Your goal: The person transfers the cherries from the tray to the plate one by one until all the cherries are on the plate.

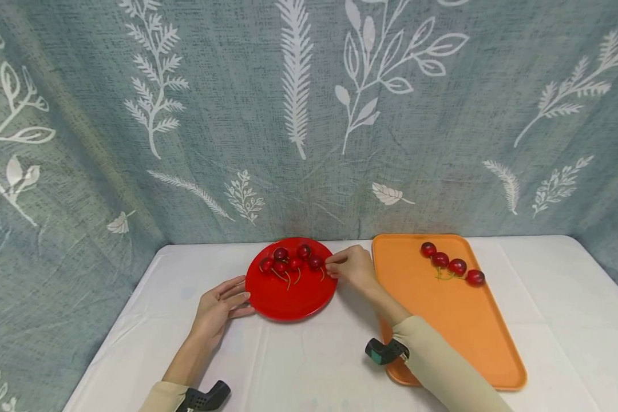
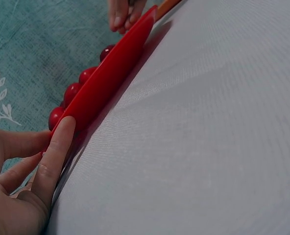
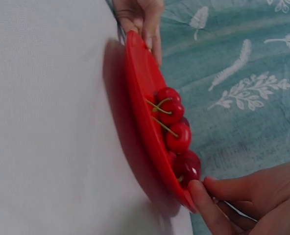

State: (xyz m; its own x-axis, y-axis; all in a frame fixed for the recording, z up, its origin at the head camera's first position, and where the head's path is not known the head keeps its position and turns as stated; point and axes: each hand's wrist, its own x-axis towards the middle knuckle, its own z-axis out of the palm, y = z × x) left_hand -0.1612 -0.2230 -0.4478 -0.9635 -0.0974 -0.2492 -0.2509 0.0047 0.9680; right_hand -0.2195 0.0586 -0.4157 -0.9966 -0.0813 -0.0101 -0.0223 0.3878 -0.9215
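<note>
Backdrop: teal cloth [image 1: 268,114] with white leaf prints, filling upper frame. Table: white tablecloth [image 1: 309,366], lower frame.

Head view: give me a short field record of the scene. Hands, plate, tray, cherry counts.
surface: table with white cloth
red plate: round, left of the tray, holds six cherries
orange tray: rectangular, four cherries in a row near its far end
left hand: fingers straight, touching the plate's left rim
right hand: at the plate's right rim, fingertips at the nearest cherry; grip unclear
</note>
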